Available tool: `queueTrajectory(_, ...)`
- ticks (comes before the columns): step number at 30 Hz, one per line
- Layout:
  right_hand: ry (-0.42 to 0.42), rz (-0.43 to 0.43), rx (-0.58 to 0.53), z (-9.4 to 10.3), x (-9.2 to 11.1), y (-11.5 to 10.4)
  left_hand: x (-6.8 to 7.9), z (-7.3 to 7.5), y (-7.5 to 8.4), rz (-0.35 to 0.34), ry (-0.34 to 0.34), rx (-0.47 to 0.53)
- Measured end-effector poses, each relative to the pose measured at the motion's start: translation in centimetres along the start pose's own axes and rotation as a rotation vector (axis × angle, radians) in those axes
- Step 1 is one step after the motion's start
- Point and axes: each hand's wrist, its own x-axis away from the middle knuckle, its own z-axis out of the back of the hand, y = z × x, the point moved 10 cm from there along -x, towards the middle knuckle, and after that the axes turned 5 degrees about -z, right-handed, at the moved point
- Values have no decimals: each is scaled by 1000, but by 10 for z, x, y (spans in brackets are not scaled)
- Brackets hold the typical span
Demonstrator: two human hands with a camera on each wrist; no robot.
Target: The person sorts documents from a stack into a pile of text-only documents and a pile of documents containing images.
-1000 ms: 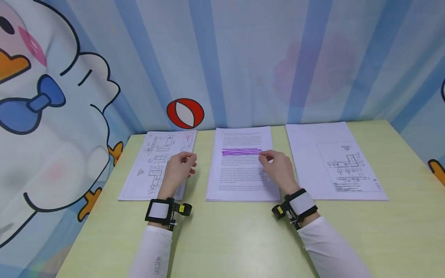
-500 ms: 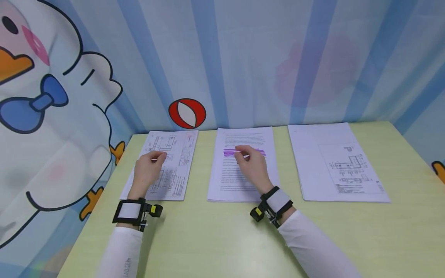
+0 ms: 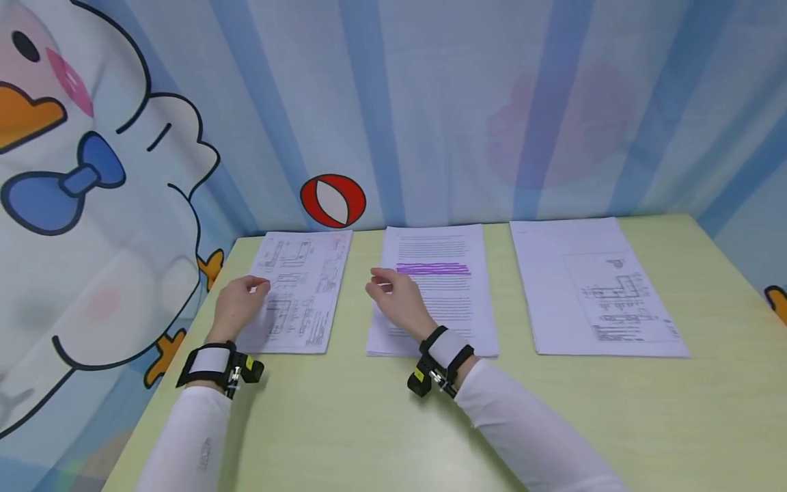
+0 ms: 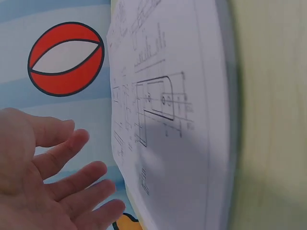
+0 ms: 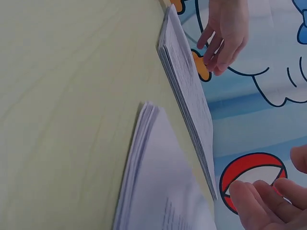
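Observation:
My left hand (image 3: pixel 238 306) hovers over the left edge of a paper stack (image 3: pixel 307 294) printed with technical drawings. In the left wrist view its fingers (image 4: pixel 81 184) are loosely bent, with nothing between them. Over the left part of the middle stack of text pages (image 3: pixel 439 307), which bears purple highlighter strokes (image 3: pixel 433 268), is my right hand (image 3: pixel 399 301). Its fingers are relaxed and hold nothing, and the right wrist view shows them (image 5: pixel 254 206) raised above the pages. A third paper stack (image 3: pixel 553 287), with a drawing on its right half, lies at the right, away from both hands.
The three stacks lie in a row along the back of a pale wooden table (image 3: pixel 344 424). Behind it hangs a blue striped cloth (image 3: pixel 443 123) printed with a red ball (image 3: pixel 333 201) and a white cartoon bird (image 3: pixel 111 273). Each wrist wears a strapped camera.
Both hands have moved left: the left from the inner side of the left stack to its outer edge, the right from the middle stack's right side to its left. The papers stay put.

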Motion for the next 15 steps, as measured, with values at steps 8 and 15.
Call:
queueTrajectory(8, -169, -209, -174, -42, -5, 20, 9, -11, -10, 49, -187, -57)
queueTrajectory(15, -264, -323, -279, -68, -2, 33, 11, -23, -16, 25, -230, -60)
